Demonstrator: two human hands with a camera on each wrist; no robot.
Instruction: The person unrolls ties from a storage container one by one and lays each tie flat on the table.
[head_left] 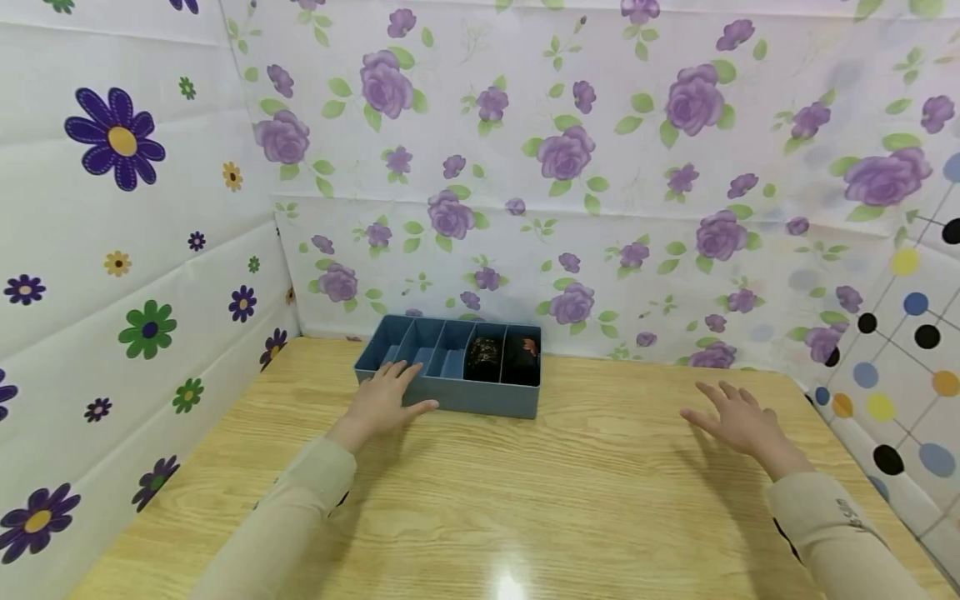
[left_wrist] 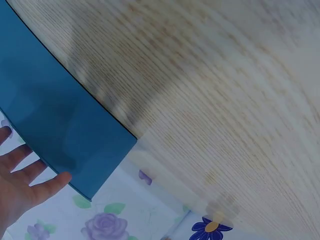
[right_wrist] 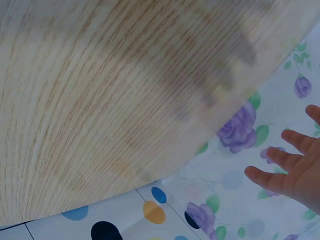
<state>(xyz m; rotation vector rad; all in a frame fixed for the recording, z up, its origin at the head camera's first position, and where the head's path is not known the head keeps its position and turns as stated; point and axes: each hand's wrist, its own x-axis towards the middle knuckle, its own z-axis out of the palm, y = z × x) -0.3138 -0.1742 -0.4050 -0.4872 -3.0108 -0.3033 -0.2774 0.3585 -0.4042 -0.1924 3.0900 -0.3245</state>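
A blue-grey divided storage box (head_left: 480,397) stands at the back of the table, with several compartments in a row. Its two rightmost compartments each hold a dark bundle: one black with a gold pattern (head_left: 484,358), the other black with a red motif (head_left: 521,358). What the bundles are I cannot tell. My left hand (head_left: 382,402) is at the box's front left, fingers spread and extended over the front rim; whether they touch it is unclear. In the left wrist view the fingers appear beside the box wall (left_wrist: 65,115). My right hand (head_left: 738,421) hovers over the table's right side, fingers spread, holding nothing.
The wooden table (head_left: 525,492) has a light grain and bears the box near its back edge. A rose-patterned cloth (head_left: 480,167) hangs behind it. Flower-patterned cloth (head_left: 150,250) covers the left side, and dotted cloth (head_left: 892,408) the right.
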